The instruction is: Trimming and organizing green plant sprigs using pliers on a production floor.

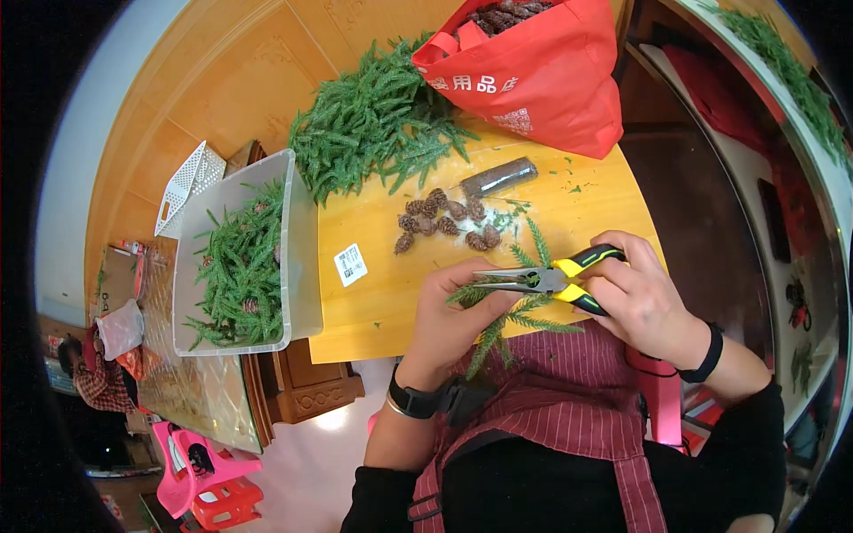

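Observation:
My right hand (647, 298) is wrapped round the black-and-yellow handles of a pair of needle-nose pliers (553, 280). The jaws point left, across a green artificial pine sprig (487, 346). That sprig is pinched in my left hand (437, 306), thumb and fingers closed on its middle near the jaw tips. Its needled branches fan out above and below the pliers; whatever lies between the jaws is too small to make out. Beyond my hands, several brown pine cones (427, 213) lie on the yellow table (373, 315), beside a dark wrapped roll (499, 178).
At the left stands a clear plastic bin (300, 258) with finished-looking sprigs and cones inside. Loose pine greenery (364, 133) heaps at the table's back, next to a red bag (542, 84) of cones. A white label card (350, 265) lies near the bin. A person (99, 377) is far left.

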{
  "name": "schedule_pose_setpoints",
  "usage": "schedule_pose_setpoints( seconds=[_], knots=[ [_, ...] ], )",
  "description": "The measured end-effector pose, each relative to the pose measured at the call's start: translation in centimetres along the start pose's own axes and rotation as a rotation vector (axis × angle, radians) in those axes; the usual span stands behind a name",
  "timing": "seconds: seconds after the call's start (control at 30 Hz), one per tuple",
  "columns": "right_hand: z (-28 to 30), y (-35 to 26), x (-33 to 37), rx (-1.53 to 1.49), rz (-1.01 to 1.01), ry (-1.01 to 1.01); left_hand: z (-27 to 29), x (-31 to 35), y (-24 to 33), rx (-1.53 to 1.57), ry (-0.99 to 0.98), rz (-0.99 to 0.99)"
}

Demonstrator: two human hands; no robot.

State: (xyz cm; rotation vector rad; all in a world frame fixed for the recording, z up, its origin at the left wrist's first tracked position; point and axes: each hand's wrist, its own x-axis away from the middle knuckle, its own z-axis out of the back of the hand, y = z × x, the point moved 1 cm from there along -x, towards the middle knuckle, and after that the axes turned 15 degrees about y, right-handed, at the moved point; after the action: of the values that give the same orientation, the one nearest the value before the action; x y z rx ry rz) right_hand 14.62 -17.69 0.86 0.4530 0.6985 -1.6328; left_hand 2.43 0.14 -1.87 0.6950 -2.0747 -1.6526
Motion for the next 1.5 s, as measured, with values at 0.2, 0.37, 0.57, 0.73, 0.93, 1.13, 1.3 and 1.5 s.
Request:
schedule_pose_setpoints(
  seconds=[0.2,0.37,0.57,0.73,0.93,1.13,1.3,1.5],
  knots=[
    [0.4,0.4,-0.3,0.028,0.02,-0.086,0.3,0.1,-0.1,0.039,0.018,0.141],
    [0.1,1.0,-0.6,-0.023,0.024,-0.115,0.7,-0.1,-0.7,0.107,0.07,0.293],
    [-0.9,2.0,0.0,-0.052,0.006,-0.214,1.0,-1.5,-2.0,0.089,0.031,0.387],
    [-2.7,3.0,1.3,0.009,-0.188,-0.362,1.0,-3.0,-4.7,0.045,0.027,0.527],
    [-4.0,3.1,2.5,-0.039,-0.168,-0.256,1.4,-3.5,-6.4,-0.048,0.01,0.513],
    [-3.2,2.4,2.0,-0.262,-0.22,-0.149,0.8,-2.5,-5.1,0.062,0.067,0.38],
    [-2.6,1.9,1.8,-0.14,-0.123,-0.081,0.5,-2.2,-3.9,-0.04,-0.02,0.212],
    [-2.1,1.7,1.6,-0.151,-0.111,-0.088,0.2,-1.5,-2.8,-0.033,-0.025,0.19]
  ],
)
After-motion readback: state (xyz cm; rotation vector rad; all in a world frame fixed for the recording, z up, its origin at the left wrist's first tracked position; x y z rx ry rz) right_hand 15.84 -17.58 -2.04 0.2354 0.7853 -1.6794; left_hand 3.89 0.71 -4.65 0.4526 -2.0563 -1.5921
